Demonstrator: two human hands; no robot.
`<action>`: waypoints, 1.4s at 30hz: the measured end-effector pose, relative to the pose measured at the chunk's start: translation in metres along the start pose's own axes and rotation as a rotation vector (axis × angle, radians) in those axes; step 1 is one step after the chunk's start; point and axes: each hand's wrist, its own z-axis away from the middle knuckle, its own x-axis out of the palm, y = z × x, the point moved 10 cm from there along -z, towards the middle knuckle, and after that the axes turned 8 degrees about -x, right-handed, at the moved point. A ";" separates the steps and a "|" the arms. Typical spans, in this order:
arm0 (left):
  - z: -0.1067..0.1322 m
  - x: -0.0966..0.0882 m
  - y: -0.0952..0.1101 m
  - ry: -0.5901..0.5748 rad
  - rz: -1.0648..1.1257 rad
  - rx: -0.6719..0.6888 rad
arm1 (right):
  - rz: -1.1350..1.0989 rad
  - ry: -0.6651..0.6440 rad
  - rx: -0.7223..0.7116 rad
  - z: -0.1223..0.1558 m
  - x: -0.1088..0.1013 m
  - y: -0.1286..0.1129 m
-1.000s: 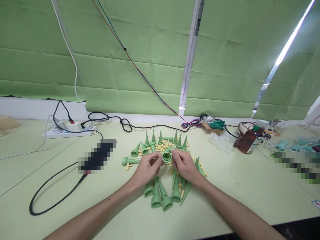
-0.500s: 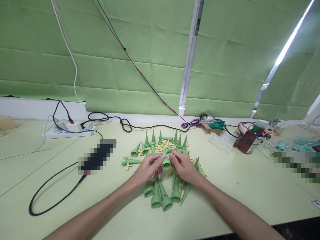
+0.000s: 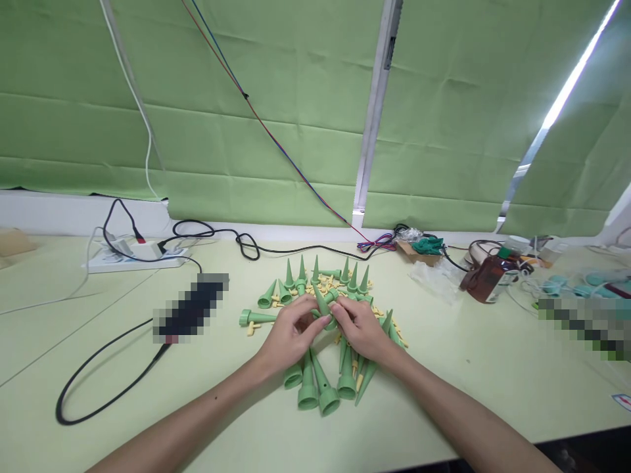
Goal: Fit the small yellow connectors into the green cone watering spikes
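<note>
Between my two hands a green plastic watering spike [image 3: 322,302] is held, its pointed end up and leaning left. My left hand [image 3: 294,330] is closed around its wide lower end, thumb in front. At its right side, the fingers of my right hand [image 3: 359,323] are pinched together against it; any small part between those fingertips is hidden. Behind the hands several spikes [image 3: 352,281] stand upright among scattered yellow valve pieces [image 3: 328,284]. Closer to me, more green spikes [image 3: 307,393] lie with their open cups facing me.
To the left lie a pixelated dark device [image 3: 192,310] with a black cable and a white power strip [image 3: 135,259]. At the right are a brown bottle [image 3: 490,279], a clear plastic bag [image 3: 436,279] and tangled cables. A black cord [image 3: 315,248] runs along the back.
The held spike has tilted, its tip moving left and its cup turning out of view. My left thumb and fingers have shifted around its base. My right hand stays nearly in place.
</note>
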 end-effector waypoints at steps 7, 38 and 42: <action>0.010 -0.002 0.017 0.083 -0.168 0.244 | -0.029 0.011 0.004 0.000 -0.001 0.000; 0.019 0.004 0.022 0.092 -0.358 0.402 | 0.088 -0.013 -0.006 -0.004 0.002 0.003; 0.016 0.000 0.032 0.121 -0.311 0.398 | 0.082 0.006 -0.052 -0.006 -0.002 0.000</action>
